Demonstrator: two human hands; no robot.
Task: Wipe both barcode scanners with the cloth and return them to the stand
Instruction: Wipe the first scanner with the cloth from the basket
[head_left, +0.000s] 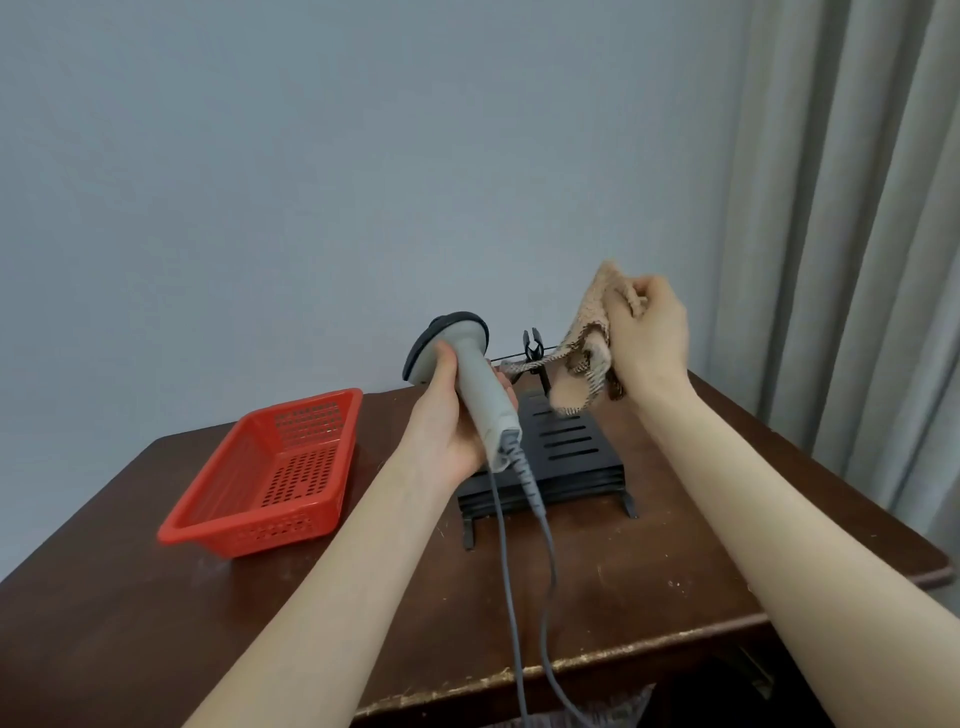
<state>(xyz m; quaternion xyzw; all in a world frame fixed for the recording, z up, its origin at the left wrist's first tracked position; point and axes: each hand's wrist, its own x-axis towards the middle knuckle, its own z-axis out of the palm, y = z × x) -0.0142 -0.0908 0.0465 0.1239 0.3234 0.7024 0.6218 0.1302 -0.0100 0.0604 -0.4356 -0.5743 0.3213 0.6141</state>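
Red basket (249, 525) left of black stand (571, 441)

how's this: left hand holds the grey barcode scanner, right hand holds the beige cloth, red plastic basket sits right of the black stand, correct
Not quite. The head view shows the red perforated plastic basket left of the black slotted stand, not right. The rest holds: the left hand grips the grey corded barcode scanner, the right hand holds the beige knitted cloth.

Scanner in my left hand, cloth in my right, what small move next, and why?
Probably bring the cloth onto the head of the scanner: your left hand grips its handle, while your right hand holds the cloth bunched off to the side.
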